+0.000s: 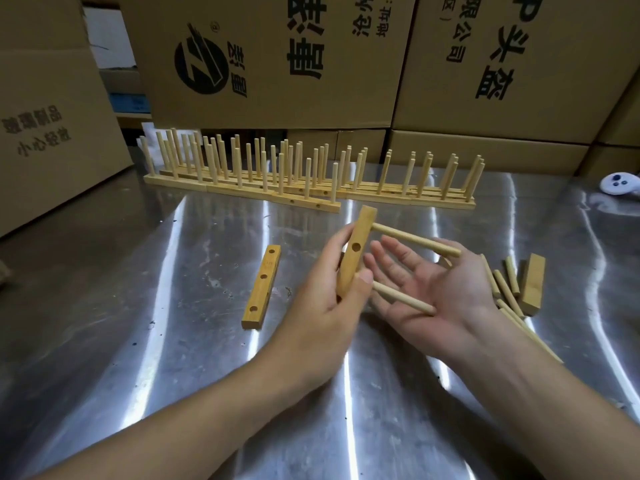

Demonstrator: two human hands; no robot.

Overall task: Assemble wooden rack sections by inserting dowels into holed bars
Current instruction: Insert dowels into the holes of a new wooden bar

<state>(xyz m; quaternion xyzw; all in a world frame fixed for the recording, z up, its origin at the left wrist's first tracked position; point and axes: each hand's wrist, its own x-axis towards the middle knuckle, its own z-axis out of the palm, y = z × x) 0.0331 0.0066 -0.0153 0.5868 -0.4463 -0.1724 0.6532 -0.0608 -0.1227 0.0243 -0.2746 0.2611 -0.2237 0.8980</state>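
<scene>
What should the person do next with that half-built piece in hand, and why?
Probably pick one of the loose dowels with the right hand and push it into the middle hole of the bar. The left hand grips the bar, which already carries two dowels; the middle hole is empty, and the right hand is open, holding nothing.

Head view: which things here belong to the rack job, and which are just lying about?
Job: holed bar in left hand, its two dowels, open right hand, spare bar, loose dowels, another bar beside them, finished sections.
Lying about: white controller, cardboard boxes.
</scene>
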